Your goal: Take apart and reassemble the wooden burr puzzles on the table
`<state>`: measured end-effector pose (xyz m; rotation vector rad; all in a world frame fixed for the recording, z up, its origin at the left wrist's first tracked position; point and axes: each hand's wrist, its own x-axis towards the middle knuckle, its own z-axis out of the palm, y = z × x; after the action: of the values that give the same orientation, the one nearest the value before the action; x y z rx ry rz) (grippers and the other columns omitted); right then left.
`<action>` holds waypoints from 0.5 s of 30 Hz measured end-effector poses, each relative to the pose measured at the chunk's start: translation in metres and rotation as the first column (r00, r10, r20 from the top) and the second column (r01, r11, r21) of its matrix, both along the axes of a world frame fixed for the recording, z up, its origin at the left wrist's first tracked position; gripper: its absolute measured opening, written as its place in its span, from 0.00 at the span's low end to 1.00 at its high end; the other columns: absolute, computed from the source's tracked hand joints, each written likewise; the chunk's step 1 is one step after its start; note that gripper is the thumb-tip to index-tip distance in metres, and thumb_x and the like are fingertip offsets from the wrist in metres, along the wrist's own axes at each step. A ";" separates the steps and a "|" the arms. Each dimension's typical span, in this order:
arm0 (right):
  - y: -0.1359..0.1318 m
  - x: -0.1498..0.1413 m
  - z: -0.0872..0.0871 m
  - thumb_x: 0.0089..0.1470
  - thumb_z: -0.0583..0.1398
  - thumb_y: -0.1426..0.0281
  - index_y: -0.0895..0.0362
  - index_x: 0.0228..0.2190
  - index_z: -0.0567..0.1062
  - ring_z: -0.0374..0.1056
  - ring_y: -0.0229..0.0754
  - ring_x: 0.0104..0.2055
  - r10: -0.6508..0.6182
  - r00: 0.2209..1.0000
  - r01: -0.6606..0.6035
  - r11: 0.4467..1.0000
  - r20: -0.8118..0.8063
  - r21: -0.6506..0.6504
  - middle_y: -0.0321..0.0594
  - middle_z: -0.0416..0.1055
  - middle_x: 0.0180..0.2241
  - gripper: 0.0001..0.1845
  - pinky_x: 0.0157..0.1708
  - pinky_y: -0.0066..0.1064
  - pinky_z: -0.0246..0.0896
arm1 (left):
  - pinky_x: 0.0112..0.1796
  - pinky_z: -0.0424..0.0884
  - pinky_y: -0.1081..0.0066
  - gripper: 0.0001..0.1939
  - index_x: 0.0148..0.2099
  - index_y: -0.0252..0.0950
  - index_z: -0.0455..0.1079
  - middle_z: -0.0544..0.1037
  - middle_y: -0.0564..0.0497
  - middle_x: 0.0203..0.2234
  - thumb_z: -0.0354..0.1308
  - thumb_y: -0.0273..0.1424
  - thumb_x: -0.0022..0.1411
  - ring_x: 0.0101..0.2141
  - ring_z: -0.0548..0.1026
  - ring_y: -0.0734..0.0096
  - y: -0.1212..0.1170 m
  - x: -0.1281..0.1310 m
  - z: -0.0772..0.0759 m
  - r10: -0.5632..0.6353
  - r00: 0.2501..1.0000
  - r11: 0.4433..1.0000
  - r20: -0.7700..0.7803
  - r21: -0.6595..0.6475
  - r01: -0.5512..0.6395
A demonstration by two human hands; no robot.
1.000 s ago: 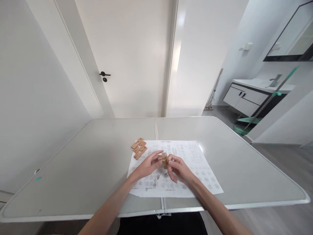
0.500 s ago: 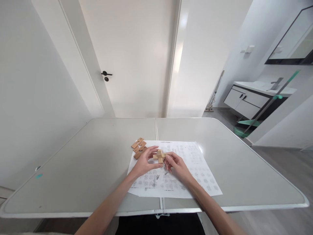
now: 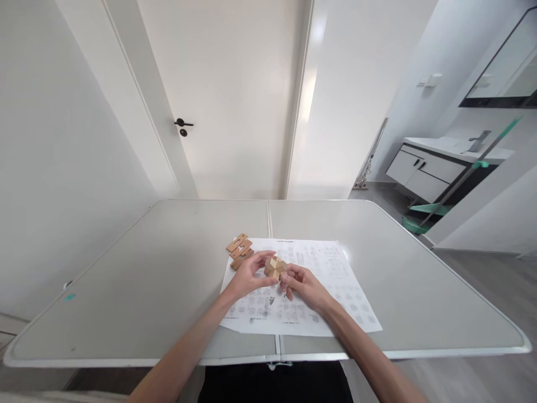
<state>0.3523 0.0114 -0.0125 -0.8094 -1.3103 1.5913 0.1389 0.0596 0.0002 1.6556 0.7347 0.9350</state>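
Observation:
Between my two hands, just above a printed sheet, is a wooden interlocking puzzle (image 3: 275,267) with light and darker faces that meet in a star-like pattern. My left hand (image 3: 250,275) grips its left side, thumb below and fingers above. On the lower right side, the thumb and fingers of my right hand (image 3: 302,285) pinch the puzzle. Rows of small grey drawings cover the white paper sheet (image 3: 331,285) underneath. Close beyond my left hand lie several flat brown wooden pieces with slots (image 3: 240,247), partly over the sheet's corner.
The grey folding table (image 3: 146,291) has a seam down its middle and a pale rim. A white door (image 3: 226,101) with a black handle stands beyond it. At the right are a sink cabinet (image 3: 423,168), a green dustpan (image 3: 415,225) and a mop (image 3: 371,154).
The puzzle has been turned between my hands: it showed a cross of sticking-out blocks and now shows a star-like face. The slotted pieces and sheet lie as before; the view has shifted slightly.

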 end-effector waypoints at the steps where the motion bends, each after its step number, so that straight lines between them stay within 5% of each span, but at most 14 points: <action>1: 0.000 0.000 0.000 0.56 0.67 0.49 0.57 0.38 0.78 0.65 0.36 0.24 -0.009 1.000 0.009 1.000 0.008 0.009 0.35 0.74 0.26 0.23 0.28 0.30 0.63 | 0.57 0.71 0.56 0.35 0.60 0.41 0.71 0.78 0.42 0.53 0.76 0.37 0.52 0.53 0.77 0.55 0.000 0.000 0.000 0.002 1.000 1.000 -0.006 0.002 -0.002; 6: -0.001 0.001 0.000 0.58 0.66 0.50 0.56 0.36 0.80 0.69 0.40 0.32 -0.031 0.998 0.028 0.998 0.050 0.056 0.38 0.76 0.30 0.21 0.41 0.34 0.66 | 0.58 0.70 0.55 0.34 0.59 0.42 0.73 0.79 0.44 0.52 0.76 0.36 0.50 0.52 0.77 0.55 -0.001 -0.001 0.002 0.006 0.999 1.000 -0.045 0.024 -0.005; 15: -0.002 0.002 0.000 0.53 0.69 0.51 0.54 0.35 0.79 0.70 0.41 0.31 -0.079 0.995 0.077 0.996 0.058 0.035 0.36 0.75 0.28 0.20 0.39 0.35 0.66 | 0.58 0.70 0.54 0.35 0.58 0.41 0.73 0.78 0.43 0.52 0.78 0.36 0.48 0.54 0.76 0.53 -0.001 -0.001 0.000 0.019 0.997 0.999 -0.068 0.040 -0.016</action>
<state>0.3541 0.0098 -0.0122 -0.8832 -1.3276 1.4904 0.1380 0.0588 0.0007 1.7253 0.7828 0.9142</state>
